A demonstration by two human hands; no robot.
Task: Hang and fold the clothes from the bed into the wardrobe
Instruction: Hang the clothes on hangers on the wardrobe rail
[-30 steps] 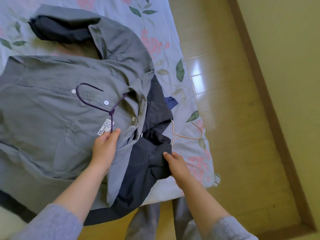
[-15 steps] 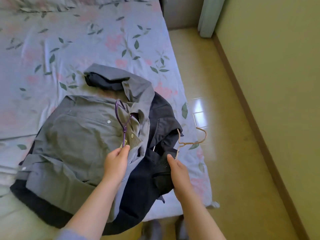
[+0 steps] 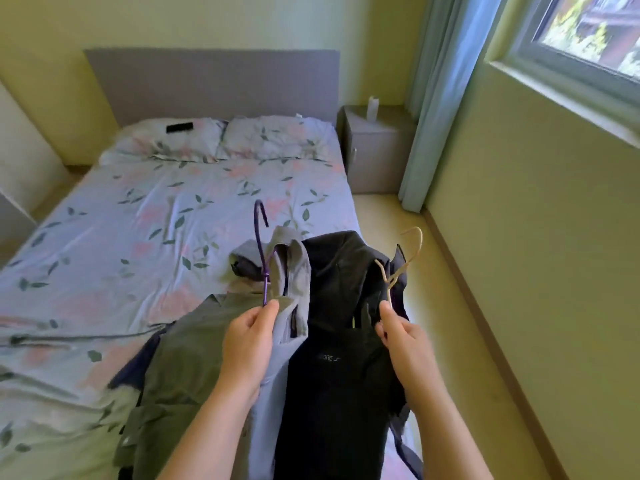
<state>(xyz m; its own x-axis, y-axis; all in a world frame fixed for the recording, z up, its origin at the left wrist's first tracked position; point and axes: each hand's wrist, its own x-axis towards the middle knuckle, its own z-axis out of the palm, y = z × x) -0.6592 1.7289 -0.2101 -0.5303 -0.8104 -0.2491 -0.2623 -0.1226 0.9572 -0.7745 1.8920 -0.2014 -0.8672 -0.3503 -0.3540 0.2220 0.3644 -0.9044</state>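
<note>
A grey button shirt (image 3: 194,368) hangs from a purple hanger (image 3: 261,251), and my left hand (image 3: 247,344) grips that hanger just below its hook. Beside it on the right, a dark navy shirt (image 3: 332,375) hangs on a beige hanger (image 3: 403,261), whose neck my right hand (image 3: 403,341) pinches. Both shirts are lifted over the near right corner of the bed (image 3: 149,237), their lower parts trailing down out of sight. The wardrobe is not in view.
The bed has a floral sheet, two pillows and a grey headboard (image 3: 211,81). A black flat object (image 3: 179,127) lies on the left pillow. A grey nightstand (image 3: 377,150) with a white bottle stands right of the bed, by a blue curtain (image 3: 429,109) and a window (image 3: 588,32). A strip of floor (image 3: 443,306) runs along the right wall.
Both hands have raised the two hangers off the bed, lifting the grey and navy shirts with them. The view has tilted up from the bed corner to the whole room.
</note>
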